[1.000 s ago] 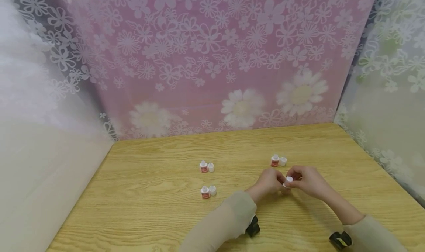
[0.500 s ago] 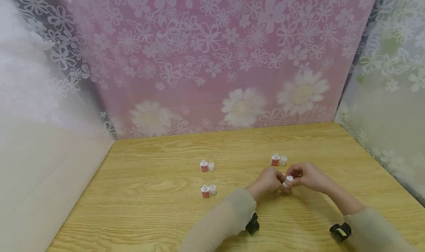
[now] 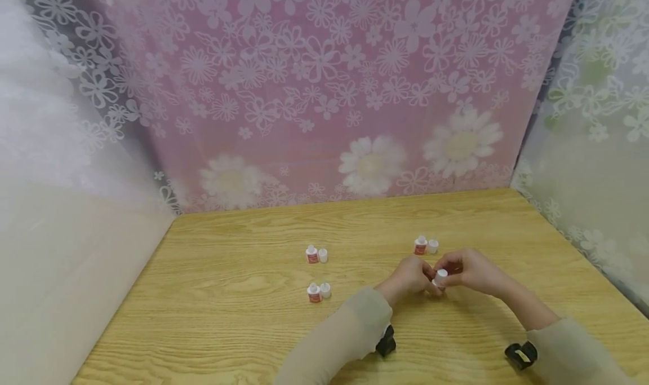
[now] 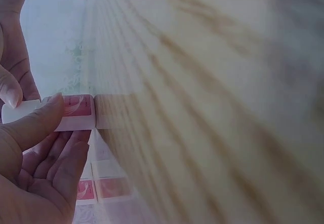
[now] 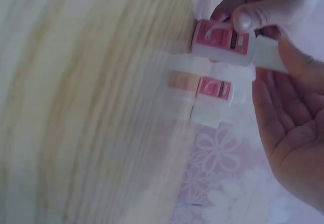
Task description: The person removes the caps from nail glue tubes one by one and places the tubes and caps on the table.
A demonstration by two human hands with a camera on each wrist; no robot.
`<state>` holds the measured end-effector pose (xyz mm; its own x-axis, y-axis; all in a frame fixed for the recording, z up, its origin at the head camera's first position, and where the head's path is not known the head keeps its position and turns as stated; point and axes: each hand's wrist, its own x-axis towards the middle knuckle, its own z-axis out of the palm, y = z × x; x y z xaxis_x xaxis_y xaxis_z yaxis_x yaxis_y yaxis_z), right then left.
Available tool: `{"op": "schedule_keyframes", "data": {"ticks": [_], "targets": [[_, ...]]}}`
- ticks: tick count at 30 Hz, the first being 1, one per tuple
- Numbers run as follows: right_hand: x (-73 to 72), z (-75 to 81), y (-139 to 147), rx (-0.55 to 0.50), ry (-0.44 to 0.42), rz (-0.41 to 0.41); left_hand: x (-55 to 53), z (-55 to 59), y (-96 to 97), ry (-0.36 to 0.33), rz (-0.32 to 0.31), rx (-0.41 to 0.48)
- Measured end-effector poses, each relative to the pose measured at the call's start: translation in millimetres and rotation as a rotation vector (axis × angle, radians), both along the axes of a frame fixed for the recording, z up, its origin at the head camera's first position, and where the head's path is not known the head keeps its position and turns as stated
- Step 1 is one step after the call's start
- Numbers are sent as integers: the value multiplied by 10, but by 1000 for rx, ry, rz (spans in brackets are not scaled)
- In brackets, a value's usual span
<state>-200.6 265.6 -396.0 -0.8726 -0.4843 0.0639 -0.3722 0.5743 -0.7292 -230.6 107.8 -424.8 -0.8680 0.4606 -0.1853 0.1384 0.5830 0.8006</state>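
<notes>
A small white bottle (image 5: 223, 42) with a red label stands upright at the table surface, and a white cap (image 3: 442, 274) sits on its top. My left hand (image 3: 412, 276) grips the bottle's sides between thumb and fingers. From the right, my right hand (image 3: 475, 272) pinches the cap, as the right wrist view also shows with the thumb on the cap's side. In the left wrist view the bottle's red label (image 4: 81, 105) shows beyond the left thumb. Most of the bottle is hidden by the hands in the head view.
Behind the hands stands a similar uncapped bottle (image 3: 420, 246) with a white cap (image 3: 432, 246) beside it. Two more such bottles, a far one (image 3: 311, 255) and a near one (image 3: 314, 293), stand at the left, each beside its cap. Flowered sheets (image 3: 304, 148) enclose the wooden table (image 3: 228, 317).
The right hand's fingers have shifted slightly around the cap. Both hands and the bottle stay in nearly the same place, and the other bottles have not moved.
</notes>
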Motion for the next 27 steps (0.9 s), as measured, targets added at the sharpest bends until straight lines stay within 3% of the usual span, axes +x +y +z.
{"op": "schedule_keyframes", "data": {"ticks": [7, 11, 16, 27], "targets": [[79, 38, -110, 106, 68, -162, -12, -1, -7, 10, -2, -17], [101, 47, -123, 113, 64, -197, -9, -2, 5, 8, 2, -28], [100, 57, -113, 92, 41, -184, 0, -6, 28, 13, 11, -44], [66, 49, -43, -24, -60, -61, -18, -28, 24, 23, -7, -35]]}}
